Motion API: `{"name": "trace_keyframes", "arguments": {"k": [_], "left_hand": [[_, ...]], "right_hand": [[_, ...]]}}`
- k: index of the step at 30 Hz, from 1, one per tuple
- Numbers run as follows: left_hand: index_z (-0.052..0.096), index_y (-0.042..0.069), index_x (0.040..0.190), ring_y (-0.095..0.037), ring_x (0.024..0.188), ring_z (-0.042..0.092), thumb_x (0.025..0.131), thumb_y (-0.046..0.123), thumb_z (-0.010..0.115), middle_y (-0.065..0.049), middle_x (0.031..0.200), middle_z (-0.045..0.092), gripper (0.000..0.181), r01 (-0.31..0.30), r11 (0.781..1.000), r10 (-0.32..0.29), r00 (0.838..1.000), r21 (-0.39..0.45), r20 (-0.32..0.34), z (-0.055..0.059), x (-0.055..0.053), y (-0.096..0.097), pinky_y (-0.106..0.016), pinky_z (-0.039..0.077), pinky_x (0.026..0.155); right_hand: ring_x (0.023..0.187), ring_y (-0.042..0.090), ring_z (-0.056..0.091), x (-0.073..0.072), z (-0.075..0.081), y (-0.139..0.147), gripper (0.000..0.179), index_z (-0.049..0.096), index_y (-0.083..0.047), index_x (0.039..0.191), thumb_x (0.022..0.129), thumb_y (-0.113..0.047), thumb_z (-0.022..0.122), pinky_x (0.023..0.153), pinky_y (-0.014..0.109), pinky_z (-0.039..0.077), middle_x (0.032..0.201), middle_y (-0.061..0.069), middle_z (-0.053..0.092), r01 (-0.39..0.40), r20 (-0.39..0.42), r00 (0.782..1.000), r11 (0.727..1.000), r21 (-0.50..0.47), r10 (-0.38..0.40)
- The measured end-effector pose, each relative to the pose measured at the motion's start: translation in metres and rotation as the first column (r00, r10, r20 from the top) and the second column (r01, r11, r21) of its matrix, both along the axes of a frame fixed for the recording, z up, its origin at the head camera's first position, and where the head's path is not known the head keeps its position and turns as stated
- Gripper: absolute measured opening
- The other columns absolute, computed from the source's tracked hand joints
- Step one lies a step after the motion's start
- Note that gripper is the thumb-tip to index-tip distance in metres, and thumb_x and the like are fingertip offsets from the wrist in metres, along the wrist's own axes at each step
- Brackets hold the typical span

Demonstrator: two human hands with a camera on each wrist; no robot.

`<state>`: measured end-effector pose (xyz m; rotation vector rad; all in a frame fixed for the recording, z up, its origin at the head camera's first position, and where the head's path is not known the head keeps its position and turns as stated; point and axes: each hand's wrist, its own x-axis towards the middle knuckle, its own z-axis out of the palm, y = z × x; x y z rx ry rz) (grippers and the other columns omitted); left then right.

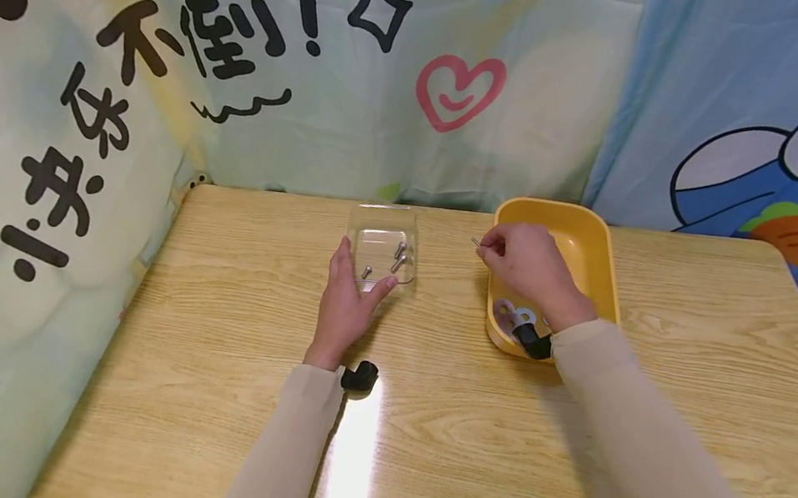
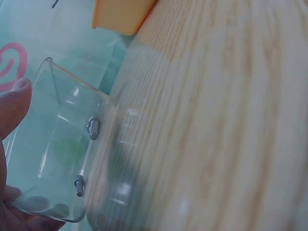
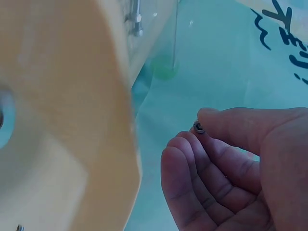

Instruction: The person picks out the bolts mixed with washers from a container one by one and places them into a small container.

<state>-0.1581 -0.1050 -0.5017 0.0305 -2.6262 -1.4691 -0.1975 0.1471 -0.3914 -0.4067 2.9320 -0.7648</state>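
My left hand grips the near end of a clear plastic box, thumb on one side and fingers on the other. A few small metal screws lie inside the box. My right hand is over the left side of a yellow bin, pinching a small screw between thumb and fingertips. The socket in that screw's head shows in the right wrist view, and its shank points left toward the box in the head view. Washers lie in the near end of the bin, partly covered by my right wrist.
Box and bin stand near the back edge of a wooden table, with bare wood between them. A printed cloth hangs behind the table and along its left side. A black wrist camera sits at my left cuff.
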Motion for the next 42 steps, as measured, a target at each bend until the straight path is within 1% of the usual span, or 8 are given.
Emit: {"name": "trace_keyframes", "arguments": {"k": [9,18,25,30,34,42], "left_hand": [[0.012,0.001,0.16,-0.044,0.136,0.043,0.092,0.046,0.071,-0.02,0.163,0.023,0.101,-0.002,1.0,0.002,1.0,-0.002,0.003,0.001,0.001,0.0,-0.054,0.036,0.11],[0.012,0.0,0.16,-0.044,0.136,0.043,0.092,0.044,0.072,-0.021,0.162,0.024,0.101,-0.001,1.0,0.001,1.0,-0.001,-0.016,0.001,0.0,0.0,-0.054,0.037,0.11],[0.012,0.0,0.16,-0.042,0.137,0.042,0.092,0.044,0.072,-0.021,0.162,0.023,0.101,-0.004,1.0,0.004,1.0,-0.004,-0.006,0.001,0.0,0.0,-0.053,0.036,0.11],[0.012,0.0,0.16,-0.042,0.136,0.043,0.092,0.043,0.073,-0.021,0.162,0.024,0.101,-0.002,1.0,0.002,1.0,-0.003,-0.009,0.0,-0.001,0.0,-0.053,0.037,0.11],[0.012,0.0,0.16,-0.042,0.137,0.042,0.092,0.043,0.072,-0.021,0.162,0.023,0.1,0.002,1.0,-0.002,1.0,-0.003,-0.011,0.0,-0.001,-0.001,-0.053,0.037,0.11],[0.012,0.0,0.16,-0.041,0.137,0.042,0.092,0.043,0.072,-0.021,0.162,0.023,0.1,0.003,1.0,-0.003,1.0,-0.004,-0.017,0.0,-0.001,-0.001,-0.053,0.037,0.11]], "right_hand": [[0.074,0.023,0.06,0.002,-0.005,-0.02,0.021,0.075,0.001,0.101,0.098,-0.017,0.064,0.071,0.038,0.05,0.087,0.01,0.071,-0.017,-0.028,0.999,1.0,-0.022,0.017],[0.074,0.021,0.062,0.004,-0.012,-0.038,0.019,0.077,-0.002,0.1,0.097,-0.016,0.065,0.071,0.038,0.051,0.084,0.007,0.072,-0.04,-0.054,0.998,0.998,-0.043,0.037],[0.073,0.02,0.061,0.004,-0.017,-0.049,0.018,0.077,-0.001,0.097,0.096,-0.017,0.068,0.071,0.036,0.05,0.08,0.006,0.071,-0.062,-0.081,0.995,0.997,-0.055,0.057],[0.072,0.019,0.06,0.005,-0.021,-0.058,0.015,0.077,0.0,0.096,0.093,-0.013,0.068,0.069,0.034,0.05,0.08,0.005,0.07,-0.072,-0.111,0.992,0.995,-0.066,0.064],[0.072,0.019,0.06,0.005,-0.025,-0.063,0.015,0.076,0.001,0.095,0.093,-0.011,0.067,0.069,0.034,0.05,0.079,0.005,0.07,-0.081,-0.131,0.989,0.992,-0.093,0.068],[0.076,0.019,0.064,0.005,-0.03,-0.076,0.015,0.077,0.0,0.098,0.093,-0.011,0.069,0.072,0.035,0.052,0.084,0.006,0.072,-0.081,-0.112,0.991,0.989,-0.123,0.067]]}}
